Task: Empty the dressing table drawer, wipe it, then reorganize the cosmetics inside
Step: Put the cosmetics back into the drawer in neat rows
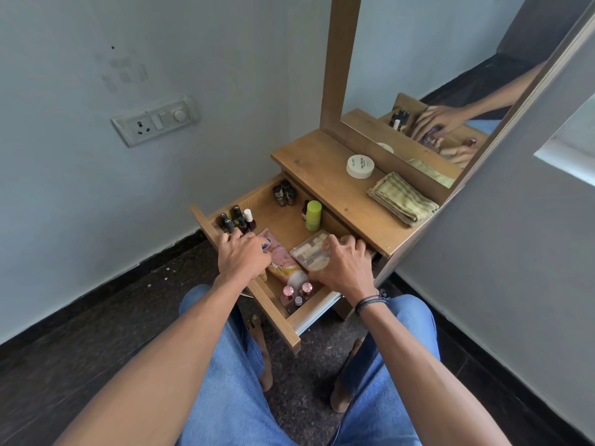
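Observation:
The wooden drawer point(273, 312) stands pulled out, with cosmetics inside. My left hand point(241, 257) reaches into its left side, fingertips at a cluster of dark nail polish bottles point(236, 220); what it holds is hidden. My right hand point(344, 263) curls over a clear plastic case point(310, 251) of small white items. Between the hands lies a pink tube point(280, 259). A green bottle point(313, 215) stands at the back, small dark bottles point(284, 193) sit in the far corner, and pink-capped bottles point(296, 294) are at the front.
On the dressing table top point(322, 175) sit a white round jar point(360, 166) and a folded green striped cloth point(402, 198). A mirror point(434, 91) rises behind. A socket plate point(154, 123) is on the left wall. My knees and bare feet are below the drawer.

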Motion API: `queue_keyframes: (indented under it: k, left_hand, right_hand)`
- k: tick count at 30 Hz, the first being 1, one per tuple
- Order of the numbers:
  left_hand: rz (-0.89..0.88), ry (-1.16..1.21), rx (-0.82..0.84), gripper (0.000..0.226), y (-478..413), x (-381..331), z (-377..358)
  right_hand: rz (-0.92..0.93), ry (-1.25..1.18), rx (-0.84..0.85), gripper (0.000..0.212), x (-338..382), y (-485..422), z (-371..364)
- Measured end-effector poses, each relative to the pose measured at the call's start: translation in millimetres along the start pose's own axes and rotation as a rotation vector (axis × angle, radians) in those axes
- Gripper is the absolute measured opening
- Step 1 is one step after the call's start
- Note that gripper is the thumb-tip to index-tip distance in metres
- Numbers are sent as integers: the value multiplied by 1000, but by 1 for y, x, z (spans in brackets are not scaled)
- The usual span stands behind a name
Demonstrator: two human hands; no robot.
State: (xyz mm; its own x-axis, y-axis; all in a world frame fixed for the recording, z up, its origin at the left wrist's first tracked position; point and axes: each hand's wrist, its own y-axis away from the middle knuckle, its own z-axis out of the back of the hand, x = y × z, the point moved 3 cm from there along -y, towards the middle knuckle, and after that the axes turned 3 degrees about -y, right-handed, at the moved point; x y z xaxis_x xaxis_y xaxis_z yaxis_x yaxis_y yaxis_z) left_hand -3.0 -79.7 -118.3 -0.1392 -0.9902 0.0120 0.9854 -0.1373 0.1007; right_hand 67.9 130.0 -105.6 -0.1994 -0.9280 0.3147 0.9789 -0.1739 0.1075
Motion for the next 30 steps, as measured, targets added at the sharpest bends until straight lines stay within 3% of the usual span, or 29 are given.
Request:
queue_keyframes:
  k: [20,30]
  left_hand:
    - [-3,-22,7,39,0,1,0]
    - [3,-27,18,39,-2,1,-1]
  right_hand:
    - [2,161,108,97,-4,-14,-13]
    - [-17,213,198,90,-1,-22,-17]
